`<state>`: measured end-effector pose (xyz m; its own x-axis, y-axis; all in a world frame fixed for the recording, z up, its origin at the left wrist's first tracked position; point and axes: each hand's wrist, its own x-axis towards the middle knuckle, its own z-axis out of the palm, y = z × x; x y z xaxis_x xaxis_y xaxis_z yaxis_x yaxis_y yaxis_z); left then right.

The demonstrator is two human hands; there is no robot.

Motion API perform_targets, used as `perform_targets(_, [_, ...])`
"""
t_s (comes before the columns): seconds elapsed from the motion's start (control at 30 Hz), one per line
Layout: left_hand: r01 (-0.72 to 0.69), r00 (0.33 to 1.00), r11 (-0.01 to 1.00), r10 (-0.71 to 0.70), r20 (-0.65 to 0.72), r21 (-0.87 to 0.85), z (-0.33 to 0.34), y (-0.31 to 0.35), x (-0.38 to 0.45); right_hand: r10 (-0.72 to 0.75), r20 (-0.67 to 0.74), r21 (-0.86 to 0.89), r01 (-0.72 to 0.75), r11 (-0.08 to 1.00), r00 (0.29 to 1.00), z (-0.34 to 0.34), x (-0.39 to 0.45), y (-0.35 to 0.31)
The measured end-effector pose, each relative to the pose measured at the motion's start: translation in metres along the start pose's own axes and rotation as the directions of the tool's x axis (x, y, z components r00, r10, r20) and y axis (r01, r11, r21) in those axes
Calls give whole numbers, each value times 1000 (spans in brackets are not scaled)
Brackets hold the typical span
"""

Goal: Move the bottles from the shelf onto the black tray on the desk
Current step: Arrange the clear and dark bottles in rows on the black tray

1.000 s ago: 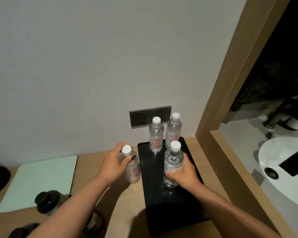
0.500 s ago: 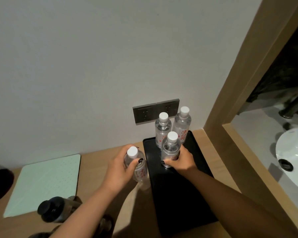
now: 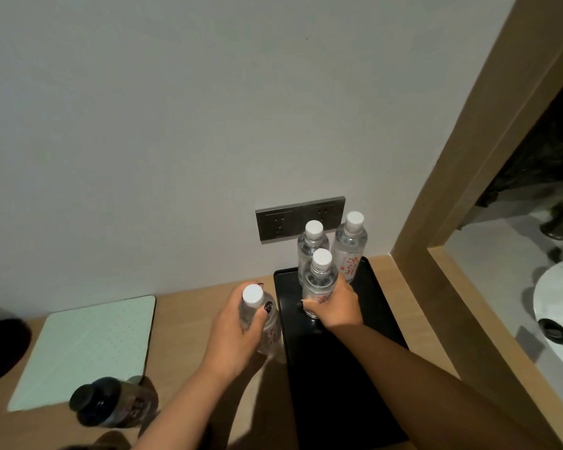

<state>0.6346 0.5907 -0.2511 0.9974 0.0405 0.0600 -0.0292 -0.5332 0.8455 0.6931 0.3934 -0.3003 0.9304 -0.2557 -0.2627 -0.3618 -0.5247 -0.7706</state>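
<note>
Currently, left hand (image 3: pixel 233 332): wraps a white-capped bottle (image 3: pixel 260 319) upright just left of the black tray (image 3: pixel 381 306), over the desk (image 3: pixel 189 306).
Right hand (image 3: pixel 335 303): grasps a second bottle (image 3: pixel 319 280) standing on the tray.
Tray's far end: two bottles (image 3: pixel 350 248) upright near the wall socket (image 3: pixel 280 222).
Desk, left side: pale green mat (image 3: pixel 85 345), dark-capped jar (image 3: pixel 111 404).

three bottles (image 3: pixel 319 280) stand on the tray's (image 3: pixel 381 306) far end, a fourth bottle (image 3: pixel 260 319) just left of it.
</note>
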Motion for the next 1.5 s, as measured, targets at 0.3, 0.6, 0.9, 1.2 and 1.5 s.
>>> perform_targets(0.3, [182,982,983,-182,40,20,14,-15,-1,180,68,29,-182,983,981,1,-6,2])
perform_targets(0.6, [236,972,970,-236,3,-62,-1,7,-3,14,-151,321,35,946,988,-40,-55,-16])
perform_targets(0.9, [41,960,996,-16,278,-82,11,62,-10,-458,156,256,412,875,875,-73,-96,-67])
perform_targets(1.2, [-83,892,986,139,429,-148,17,98,34,-356,94,216,330,919,930,-135,-72,-42])
perform_targets(1.5, [-431,869,740,186,459,515,40,102,73,-313,2,-8,313,950,950,-131,-31,-15])
